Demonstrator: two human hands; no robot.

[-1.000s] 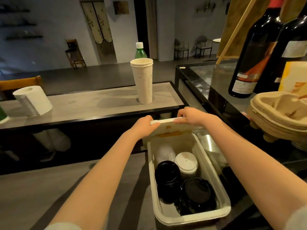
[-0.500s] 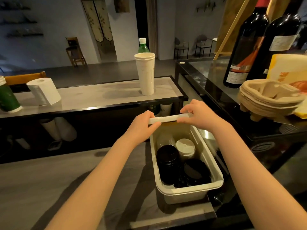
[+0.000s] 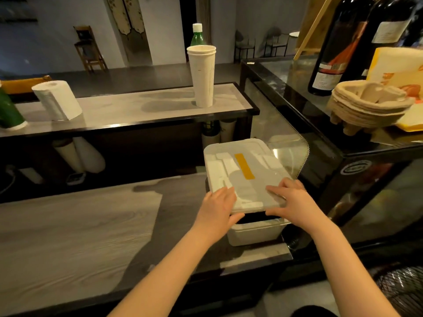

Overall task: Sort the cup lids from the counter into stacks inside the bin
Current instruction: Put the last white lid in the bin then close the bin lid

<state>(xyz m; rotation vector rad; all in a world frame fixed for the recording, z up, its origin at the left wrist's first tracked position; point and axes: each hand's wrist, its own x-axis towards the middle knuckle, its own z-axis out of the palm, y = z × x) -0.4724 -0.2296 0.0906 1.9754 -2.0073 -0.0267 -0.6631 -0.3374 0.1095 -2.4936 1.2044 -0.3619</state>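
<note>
A paper roll [image 3: 57, 100] stands at the left of the raised shelf [image 3: 137, 106], near a green cup [image 3: 8, 110] at the frame edge; a tall cup stack [image 3: 202, 76] stands upright towards the shelf's right end, a green bottle [image 3: 198, 35] behind it; on the glass case [image 3: 297, 92] at right stand two wine bottles [image 3: 332, 49], with stacked pulp carriers [image 3: 366, 108] nearer and a yellow box [image 3: 398, 72] just behind them; a wooden chair [image 3: 89, 49] stands far back.

Dim room with grey walls [image 3: 57, 30], a dark floor [image 3: 137, 76], 1 wooden chair [image 3: 89, 49] (left) and 2 dark chairs [image 3: 245, 45] beyond.
</note>
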